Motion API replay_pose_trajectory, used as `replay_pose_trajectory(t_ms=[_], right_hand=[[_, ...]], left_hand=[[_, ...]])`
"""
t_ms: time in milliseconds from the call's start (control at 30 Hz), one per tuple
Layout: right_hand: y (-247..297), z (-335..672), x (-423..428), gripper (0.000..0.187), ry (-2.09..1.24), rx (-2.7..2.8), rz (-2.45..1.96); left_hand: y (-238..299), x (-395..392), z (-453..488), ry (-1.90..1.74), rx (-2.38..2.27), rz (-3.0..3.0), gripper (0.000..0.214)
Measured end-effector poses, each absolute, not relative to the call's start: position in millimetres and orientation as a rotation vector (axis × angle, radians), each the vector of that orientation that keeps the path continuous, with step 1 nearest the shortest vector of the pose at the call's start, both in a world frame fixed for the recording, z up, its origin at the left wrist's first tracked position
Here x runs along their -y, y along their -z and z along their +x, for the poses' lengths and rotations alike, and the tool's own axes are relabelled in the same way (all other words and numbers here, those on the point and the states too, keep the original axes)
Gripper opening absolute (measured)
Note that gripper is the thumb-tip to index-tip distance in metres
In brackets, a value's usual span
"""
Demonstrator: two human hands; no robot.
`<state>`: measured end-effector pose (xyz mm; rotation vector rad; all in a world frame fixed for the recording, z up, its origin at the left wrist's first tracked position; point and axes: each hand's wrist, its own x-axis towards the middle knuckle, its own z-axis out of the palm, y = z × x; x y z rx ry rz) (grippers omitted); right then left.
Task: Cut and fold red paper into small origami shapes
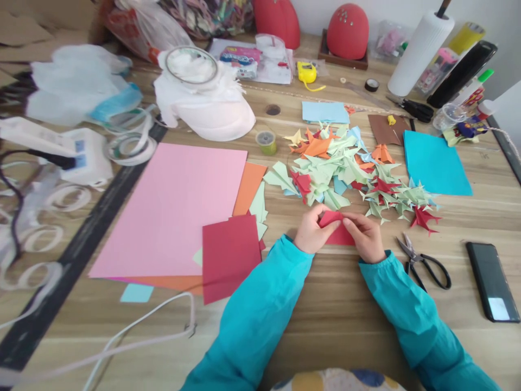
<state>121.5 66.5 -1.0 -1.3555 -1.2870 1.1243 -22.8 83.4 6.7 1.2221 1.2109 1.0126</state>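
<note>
Between my two hands is a small piece of red paper [341,235], partly folded, with its upper edge pinched in the fingers. My left hand [312,230] grips its left side, thumb on top. My right hand [365,234] is closed on the right side, thumb and fingertips close to the left thumb. Some of the paper is hidden behind the fingers. Just beyond the hands lies a heap of folded paper birds [337,157], mostly pale green, with orange, red and blue ones among them.
Left of my arms lie a large pink sheet [183,201] and dark red sheets [230,260]. To the right are scissors [419,260], a phone [492,282] and turquoise paper [437,163]. A yellow tape measure [306,72] and a white cloth bundle [207,103] stand farther back.
</note>
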Motion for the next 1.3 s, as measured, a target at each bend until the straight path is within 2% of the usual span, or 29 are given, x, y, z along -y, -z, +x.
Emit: replay_pose_trajectory(t_ms=[200,500,867,1300], right_hand=[[3.5,121.1,-65.5,0.021,-1.151,1.29,-1.364],[-0.4,121.5,-67.0,0.023,-1.19,1.072,-1.402],[2.2,120.9,-68.5,0.024,-1.187,1.024,-1.41],[2.7,122.3,-70.4,0.024,-1.155,1.0,-1.397]], left_hand=[[-6.5,-80.5,-23.7,-0.963,-1.167,1.39,0.017],[-1.2,-81.1,-21.7,-1.081,-1.108,1.196,0.018],[-0.9,-74.2,-20.1,-1.265,-1.093,1.68,0.027],[-1.1,-76.0,-19.7,-1.227,-0.953,1.604,0.021]])
